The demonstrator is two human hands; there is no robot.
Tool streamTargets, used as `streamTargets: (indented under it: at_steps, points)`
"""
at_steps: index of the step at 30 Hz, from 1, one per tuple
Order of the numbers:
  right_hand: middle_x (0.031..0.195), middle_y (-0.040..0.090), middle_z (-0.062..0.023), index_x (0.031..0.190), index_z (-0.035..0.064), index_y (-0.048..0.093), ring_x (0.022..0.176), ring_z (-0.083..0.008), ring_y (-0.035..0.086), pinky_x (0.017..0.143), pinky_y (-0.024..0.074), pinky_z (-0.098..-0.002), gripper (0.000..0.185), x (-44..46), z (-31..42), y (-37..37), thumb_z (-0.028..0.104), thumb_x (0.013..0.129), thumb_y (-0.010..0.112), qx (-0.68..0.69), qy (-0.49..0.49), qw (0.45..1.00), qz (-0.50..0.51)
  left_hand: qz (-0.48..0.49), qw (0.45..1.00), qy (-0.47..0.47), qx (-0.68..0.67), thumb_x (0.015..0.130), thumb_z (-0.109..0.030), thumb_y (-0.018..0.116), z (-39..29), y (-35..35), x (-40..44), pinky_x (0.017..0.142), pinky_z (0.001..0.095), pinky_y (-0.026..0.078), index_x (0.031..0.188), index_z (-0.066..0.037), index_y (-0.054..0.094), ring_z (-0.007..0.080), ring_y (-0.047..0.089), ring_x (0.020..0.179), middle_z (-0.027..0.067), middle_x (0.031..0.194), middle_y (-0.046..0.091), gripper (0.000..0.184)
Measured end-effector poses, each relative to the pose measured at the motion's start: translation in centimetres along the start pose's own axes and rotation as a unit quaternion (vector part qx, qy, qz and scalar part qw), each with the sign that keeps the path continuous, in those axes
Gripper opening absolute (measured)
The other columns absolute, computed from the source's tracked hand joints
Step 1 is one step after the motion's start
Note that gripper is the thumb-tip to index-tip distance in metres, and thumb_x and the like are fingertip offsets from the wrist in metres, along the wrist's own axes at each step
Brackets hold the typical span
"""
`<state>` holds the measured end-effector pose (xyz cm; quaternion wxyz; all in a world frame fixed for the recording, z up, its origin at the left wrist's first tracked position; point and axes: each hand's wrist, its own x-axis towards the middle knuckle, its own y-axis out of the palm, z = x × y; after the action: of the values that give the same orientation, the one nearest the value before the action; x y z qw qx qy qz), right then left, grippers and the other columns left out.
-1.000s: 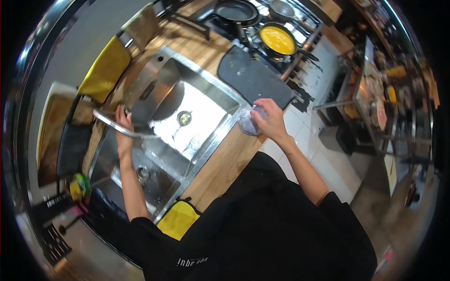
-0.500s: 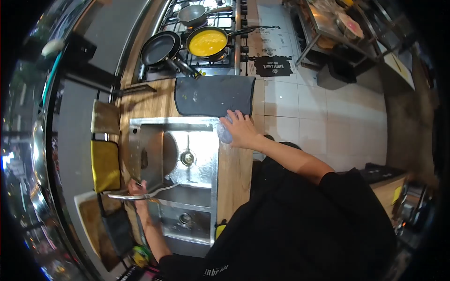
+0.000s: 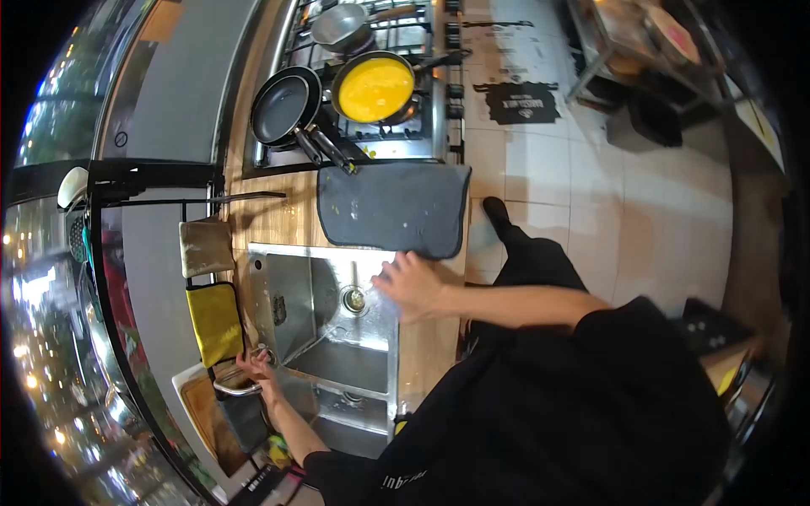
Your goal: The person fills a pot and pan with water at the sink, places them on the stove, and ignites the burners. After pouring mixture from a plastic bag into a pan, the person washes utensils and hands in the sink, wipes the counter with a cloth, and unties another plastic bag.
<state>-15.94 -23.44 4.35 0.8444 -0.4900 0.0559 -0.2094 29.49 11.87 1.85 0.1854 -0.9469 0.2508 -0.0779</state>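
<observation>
We no longer see water at the tap point(image 3: 239, 390); our left hand point(image 3: 257, 368) is beside it, grip loosely open. Our right hand point(image 3: 411, 289) covers a translucent wad point(image 3: 387, 304) at the sink's edge point(image 3: 393, 337), grip unclear.

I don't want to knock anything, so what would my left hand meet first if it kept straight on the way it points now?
Probably the yellow cloth hanging just past the left hand's fingers. Depth is unclear, though, so part of the tap might get in the way first.
</observation>
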Motion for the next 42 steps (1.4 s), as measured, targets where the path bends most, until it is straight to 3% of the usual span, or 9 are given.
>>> streamTargets:
  at_steps: [2,6,15,17,23,27,33,35,42]
  points:
    - [0.111,0.052,-0.0184,0.119,0.0076,0.055,0.102,-0.0339,0.048,0.083,0.038,-0.0427,0.077,1.3,-0.7,-0.3,0.032,0.05,0.078,0.029,-0.017,0.999,0.01,-0.209,0.906,0.169,0.327,0.093,-0.025,0.056,-4.7,4.5,-6.7,0.074,0.0333,0.052,0.121,0.005,0.037,0.0256,0.063,0.084,0.0218,0.114,0.057,0.045]
    - [0.111,0.052,-0.0183,0.119,0.0086,0.056,0.102,-0.0342,0.048,0.085,0.0376,-0.0435,0.072,2.5,-4.2,-0.6,0.032,0.054,0.076,0.066,-0.139,0.987,0.045,-0.331,0.9,0.004,0.282,0.088,-0.01,0.057,-9.1,13.6,-19.6,0.077,0.0364,0.046,0.115,0.002,0.041,0.0248,0.055,0.088,0.0146,0.102,0.055,0.033]
    - [0.119,0.053,-0.0175,0.11,0.0045,0.059,0.111,-0.0359,0.046,0.09,0.0358,-0.0511,0.055,5.9,-17.8,-9.0,0.042,0.071,0.071,0.008,0.2,0.975,-0.094,-0.034,0.951,0.046,0.304,0.082,0.002,0.058,-25.5,40.7,-13.5,0.089,0.0415,0.043,0.102,0.001,0.061,0.0338,0.056,0.099,0.0166,0.1,0.062,0.021]
    - [0.107,0.055,-0.0154,0.103,0.0034,0.058,0.103,-0.0337,0.049,0.085,0.0384,-0.0473,0.045,3.4,-21.7,-7.4,0.037,0.076,0.07,0.09,0.231,0.966,0.07,0.02,0.934,0.1,0.342,0.083,-0.001,0.06,-25.6,45.0,-7.9,0.092,0.0436,0.042,0.112,-0.001,0.057,0.0352,0.053,0.105,0.0176,0.109,0.059,0.029]
    - [0.084,0.053,-0.0128,0.085,0.0038,0.053,0.087,-0.0319,0.052,0.075,0.0407,-0.0411,0.019,2.1,-24.7,-9.5,0.014,0.081,0.068,0.162,0.063,0.985,-0.001,0.058,0.932,0.029,0.356,0.074,-0.025,0.075,-28.4,52.5,-1.1,0.091,0.0452,0.042,0.129,-0.001,0.045,0.0373,0.049,0.113,0.0191,0.121,0.05,0.068]
    - [0.081,0.054,-0.0166,0.087,0.001,0.048,0.076,-0.0359,0.056,0.067,0.0454,-0.04,0.023,1.1,-23.4,-10.4,0.003,0.076,0.069,0.351,0.15,0.924,0.003,-0.115,0.842,0.12,0.513,0.064,-0.031,0.082,-27.7,55.6,3.2,0.09,0.0474,0.044,0.139,-0.002,0.029,0.0403,0.049,0.112,0.0235,0.123,0.045,0.096]
    - [0.099,0.063,-0.0131,0.115,-0.0009,0.051,0.085,-0.0205,0.06,0.068,0.0467,-0.0342,0.044,0.2,-22.9,-9.1,0.008,0.077,0.073,0.444,0.282,0.85,-0.026,0.047,0.874,0.0,0.484,0.069,-0.014,0.071,-24.8,52.6,8.6,0.083,0.053,0.049,0.141,-0.005,0.024,0.0472,0.058,0.098,0.0288,0.113,0.053,0.086]
    - [0.103,0.062,-0.0082,0.122,-0.002,0.05,0.089,-0.0166,0.058,0.066,0.0452,-0.0318,0.053,0.7,-23.2,-9.8,0.007,0.076,0.075,0.76,0.425,0.484,0.087,0.039,0.861,-0.012,0.506,0.073,-0.011,0.065,-22.9,51.2,9.9,0.081,0.0533,0.05,0.139,-0.004,0.027,0.0481,0.059,0.094,0.0289,0.112,0.052,0.076]
    - [0.108,0.063,-0.0043,0.115,0.0028,0.061,0.096,-0.013,0.058,0.085,0.0444,-0.03,0.038,3.2,-21.1,-13.4,0.026,0.086,0.067,0.675,0.402,0.588,0.193,-0.076,0.815,0.15,0.554,0.084,-0.014,0.062,-24.4,49.3,6.1,0.086,0.0484,0.045,0.132,-0.001,0.037,0.0438,0.057,0.096,0.0279,0.115,0.051,0.056]
